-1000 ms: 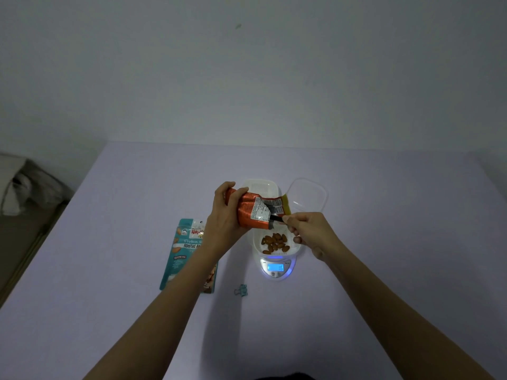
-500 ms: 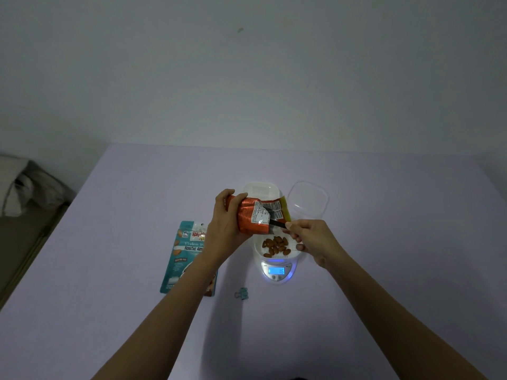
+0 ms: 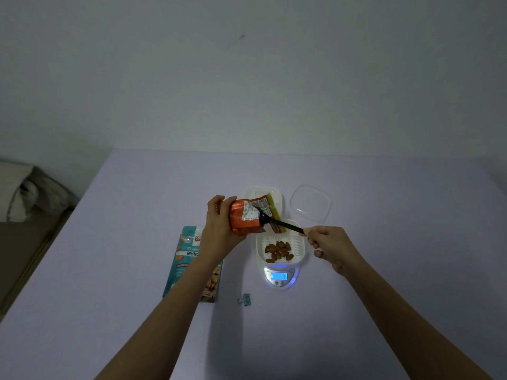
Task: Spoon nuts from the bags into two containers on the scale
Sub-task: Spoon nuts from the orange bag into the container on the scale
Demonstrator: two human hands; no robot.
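Over mid-counter scale (image 3: 279,278), left hand (image 3: 219,229) grips orange bag (image 3: 245,218), right hand (image 3: 327,246) pinches spoon (image 3: 277,223) w/ bowl at bag's mouth — mid-scoop; next, tip into container (image 3: 297,242).

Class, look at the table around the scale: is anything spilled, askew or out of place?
No nuts are spilled; all lie in the container on the scale. One oddity: a small binder clip lies loose on the table, near the teal bag. The lid sits aside, flat.
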